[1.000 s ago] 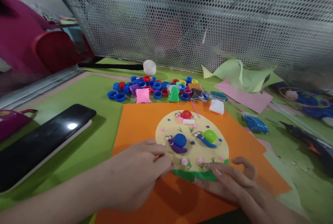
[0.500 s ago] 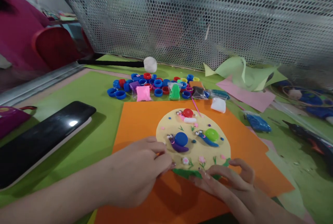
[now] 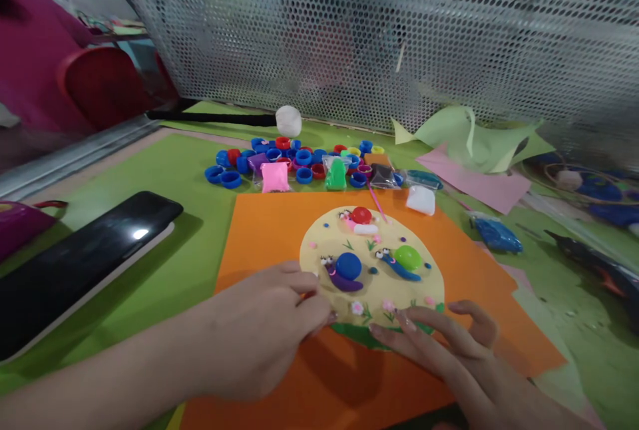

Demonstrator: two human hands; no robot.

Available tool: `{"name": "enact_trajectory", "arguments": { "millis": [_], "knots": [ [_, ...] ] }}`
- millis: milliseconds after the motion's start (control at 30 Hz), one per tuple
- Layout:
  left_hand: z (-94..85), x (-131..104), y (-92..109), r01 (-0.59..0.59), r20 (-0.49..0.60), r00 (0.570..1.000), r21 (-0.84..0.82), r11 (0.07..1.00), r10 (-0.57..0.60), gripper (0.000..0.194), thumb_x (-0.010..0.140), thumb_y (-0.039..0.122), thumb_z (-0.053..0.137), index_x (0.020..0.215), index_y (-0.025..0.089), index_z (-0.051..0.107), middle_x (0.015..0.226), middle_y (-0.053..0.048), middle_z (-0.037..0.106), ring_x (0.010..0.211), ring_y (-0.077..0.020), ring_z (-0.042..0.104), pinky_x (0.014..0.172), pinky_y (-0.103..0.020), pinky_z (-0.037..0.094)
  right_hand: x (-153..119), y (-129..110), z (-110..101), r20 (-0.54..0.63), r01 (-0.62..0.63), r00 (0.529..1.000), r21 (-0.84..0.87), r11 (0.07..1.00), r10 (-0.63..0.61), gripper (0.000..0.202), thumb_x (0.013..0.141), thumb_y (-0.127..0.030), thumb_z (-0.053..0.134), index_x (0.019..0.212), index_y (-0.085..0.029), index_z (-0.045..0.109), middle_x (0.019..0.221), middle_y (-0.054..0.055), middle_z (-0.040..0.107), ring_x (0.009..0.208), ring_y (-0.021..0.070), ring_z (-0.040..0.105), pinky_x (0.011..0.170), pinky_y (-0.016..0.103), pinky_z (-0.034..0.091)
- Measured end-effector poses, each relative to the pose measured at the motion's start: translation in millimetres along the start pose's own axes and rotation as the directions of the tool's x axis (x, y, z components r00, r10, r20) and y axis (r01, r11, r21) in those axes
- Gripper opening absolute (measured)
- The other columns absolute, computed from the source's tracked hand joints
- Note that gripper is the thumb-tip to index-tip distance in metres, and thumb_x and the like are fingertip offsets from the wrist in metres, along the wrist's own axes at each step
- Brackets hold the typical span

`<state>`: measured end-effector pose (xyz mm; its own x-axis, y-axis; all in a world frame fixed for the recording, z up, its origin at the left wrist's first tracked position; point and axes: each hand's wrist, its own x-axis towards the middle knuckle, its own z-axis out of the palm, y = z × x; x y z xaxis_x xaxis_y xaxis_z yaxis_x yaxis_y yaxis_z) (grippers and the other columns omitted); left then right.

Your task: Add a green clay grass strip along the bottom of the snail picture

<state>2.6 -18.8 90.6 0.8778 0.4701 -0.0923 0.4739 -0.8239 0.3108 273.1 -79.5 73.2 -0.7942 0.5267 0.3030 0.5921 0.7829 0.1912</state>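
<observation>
A pale yellow paper disc [image 3: 364, 243] lies on an orange sheet [image 3: 264, 230]. On the disc sit three clay snails with bottle-cap shells: red [image 3: 360, 215], blue [image 3: 348, 266], green [image 3: 408, 257]. A green clay strip [image 3: 357, 335] runs along the disc's near edge. My left hand [image 3: 259, 333] rests on the orange sheet, its fingertips pinched at the disc's left near edge. My right hand [image 3: 449, 350] lies flat with fingers spread, its fingertips pressing the green strip and the disc's near edge.
Several coloured bottle caps [image 3: 299, 164] and small clay bags lie behind the orange sheet, with a white clay lump [image 3: 288, 120]. A black phone [image 3: 84, 257] lies to the left. Green and pink paper [image 3: 474, 150] and a blue clay bag [image 3: 496, 233] lie right. A perforated metal screen [image 3: 379, 30] stands behind.
My right hand's fingers have slid left along the green strip at the disc's near edge. My left hand has stayed in place.
</observation>
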Motion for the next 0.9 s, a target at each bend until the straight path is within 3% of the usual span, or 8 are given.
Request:
{"name": "enact_trajectory", "arguments": {
  "millis": [133,333,467,667,900],
  "knots": [
    [2.2,-0.1,-0.4,-0.006,-0.025,1.000,-0.002,1.000,0.006,0.021,0.064,0.003,0.042,0.076,0.018,0.049,0.073,-0.007,0.056,0.069,-0.0223,0.053,0.062,-0.031,0.043,1.4,-3.3,0.5,0.005,-0.009,1.000,0.002,1.000,0.009,0.036,0.093,-0.031,0.032,0.115,-0.012,0.053,0.098,0.009,0.063,0.092,0.0223,0.060,0.076,0.036,0.051],
    [5.5,-2.2,-2.2,0.012,-0.021,1.000,-0.004,1.000,-0.012,0.020,0.066,0.002,0.042,0.076,0.018,0.048,0.073,-0.007,0.055,0.068,-0.0222,0.053,0.060,-0.030,0.041,-5.8,-1.6,-2.0,0.070,-0.053,0.996,0.079,0.995,0.048,0.039,0.091,-0.033,0.036,0.125,-0.019,0.048,0.102,0.007,0.063,0.092,0.0214,0.060,0.079,0.034,0.050],
    [4.6,-2.0,-2.3,0.004,-0.015,1.000,-0.009,1.000,-0.004,0.019,0.067,0.002,0.041,0.076,0.018,0.047,0.073,-0.007,0.056,0.069,-0.0218,0.053,0.062,-0.031,0.042,-4.3,-1.9,-3.6,0.056,-0.044,0.998,0.055,0.998,0.041,0.036,0.091,-0.032,0.037,0.121,-0.018,0.052,0.098,0.006,0.064,0.089,0.0198,0.061,0.077,0.032,0.051],
    [-0.2,1.9,-0.7,0.031,0.028,0.999,0.021,0.999,-0.032,0.017,0.068,0.003,0.040,0.072,0.018,0.045,0.071,-0.007,0.054,0.067,-0.0212,0.051,0.060,-0.030,0.041,-1.7,-3.2,-3.5,0.014,0.005,1.000,-0.029,1.000,-0.005,0.034,0.089,-0.017,0.029,0.107,-0.016,0.059,0.088,0.002,0.069,0.076,0.0156,0.065,0.068,0.027,0.052],
    [6.2,-0.3,-1.6,0.010,-0.044,0.999,-0.027,1.000,-0.011,0.016,0.067,0.004,0.039,0.072,0.019,0.043,0.071,-0.006,0.054,0.067,-0.0211,0.050,0.060,-0.030,0.041,-16.5,-5.8,4.1,-0.023,-0.032,0.999,0.041,0.999,0.033,0.033,0.093,-0.031,0.037,0.118,-0.018,0.055,0.084,0.002,0.067,0.078,0.0172,0.064,0.078,0.030,0.051]
  ]
}}
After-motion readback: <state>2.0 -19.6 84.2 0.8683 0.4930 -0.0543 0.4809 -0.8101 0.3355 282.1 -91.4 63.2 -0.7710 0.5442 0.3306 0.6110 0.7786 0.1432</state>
